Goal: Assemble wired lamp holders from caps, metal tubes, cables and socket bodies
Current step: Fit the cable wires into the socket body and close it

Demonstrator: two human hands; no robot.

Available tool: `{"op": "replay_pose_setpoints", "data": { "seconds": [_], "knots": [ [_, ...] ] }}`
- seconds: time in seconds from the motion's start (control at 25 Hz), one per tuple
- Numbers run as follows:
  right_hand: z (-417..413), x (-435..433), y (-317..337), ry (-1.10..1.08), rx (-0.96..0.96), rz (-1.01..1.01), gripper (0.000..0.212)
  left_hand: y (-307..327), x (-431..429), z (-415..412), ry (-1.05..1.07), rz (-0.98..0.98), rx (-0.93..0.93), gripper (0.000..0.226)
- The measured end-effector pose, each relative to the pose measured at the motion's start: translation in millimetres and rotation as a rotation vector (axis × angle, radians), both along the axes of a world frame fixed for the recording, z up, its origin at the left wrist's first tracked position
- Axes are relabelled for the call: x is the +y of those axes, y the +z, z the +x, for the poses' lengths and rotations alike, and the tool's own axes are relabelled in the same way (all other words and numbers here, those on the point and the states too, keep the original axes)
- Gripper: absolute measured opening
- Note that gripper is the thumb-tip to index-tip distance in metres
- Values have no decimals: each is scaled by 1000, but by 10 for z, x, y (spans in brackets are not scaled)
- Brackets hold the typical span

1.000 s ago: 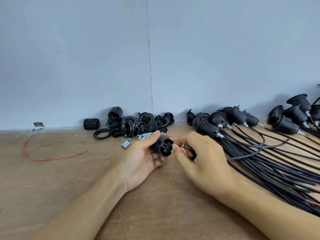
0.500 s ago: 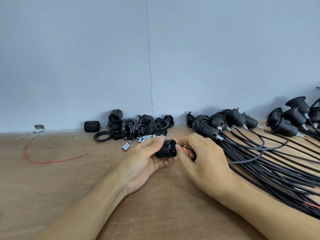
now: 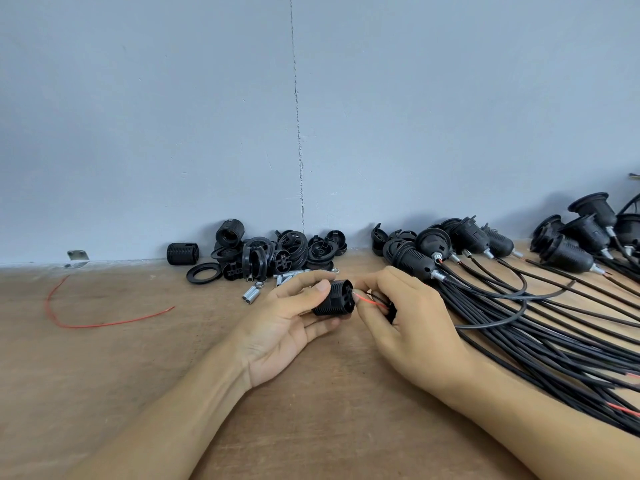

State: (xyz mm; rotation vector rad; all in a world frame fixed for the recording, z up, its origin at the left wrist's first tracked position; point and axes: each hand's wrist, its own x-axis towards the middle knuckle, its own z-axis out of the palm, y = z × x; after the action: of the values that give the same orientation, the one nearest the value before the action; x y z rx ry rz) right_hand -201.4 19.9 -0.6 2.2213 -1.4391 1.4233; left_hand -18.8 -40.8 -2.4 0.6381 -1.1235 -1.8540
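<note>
Socket body [image 3: 333, 298]: black, ribbed cylinder, lying on its side, slotted end face turned toward the right hand [image 3: 410, 320]. It is held just above the wooden bench [image 3: 138, 375], near the loose metal tubes [image 3: 251, 293]. A red wire [image 3: 371, 301] meets the end face; whether its tip is seated cannot be told. Left hand [image 3: 284, 329]: palm turned inward, thumb over the body, fingers curled beneath, gripping it. Right hand: back upward, fingers curled, fingertips pinching the red wire just beside the socket.
</note>
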Motion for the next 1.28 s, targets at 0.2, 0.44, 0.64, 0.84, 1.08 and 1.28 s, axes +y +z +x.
{"op": "replay_pose_setpoints", "data": {
  "seconds": [0.2,0.44,0.64,0.84,1.08,1.28],
  "knots": [
    [-29,-16,-10,23,11,33,8,-9,-11,0,-22,25,-11,36],
    [-54,-18,-17,66,2,64,7,-18,-15,32,-70,-41,-44,36],
    [-42,-44,-28,49,-76,50,5,-5,-20,15,-53,23,-20,26],
    [-32,-65,-53,50,-100,26,3,21,-22,17,-90,26,-35,38],
    [-36,-49,-30,27,-48,-55,8,34,-5,13,-83,17,-28,30],
    [-32,-23,9,-6,23,-127,10,26,-8,19,-88,-11,-46,29]
  ]
}}
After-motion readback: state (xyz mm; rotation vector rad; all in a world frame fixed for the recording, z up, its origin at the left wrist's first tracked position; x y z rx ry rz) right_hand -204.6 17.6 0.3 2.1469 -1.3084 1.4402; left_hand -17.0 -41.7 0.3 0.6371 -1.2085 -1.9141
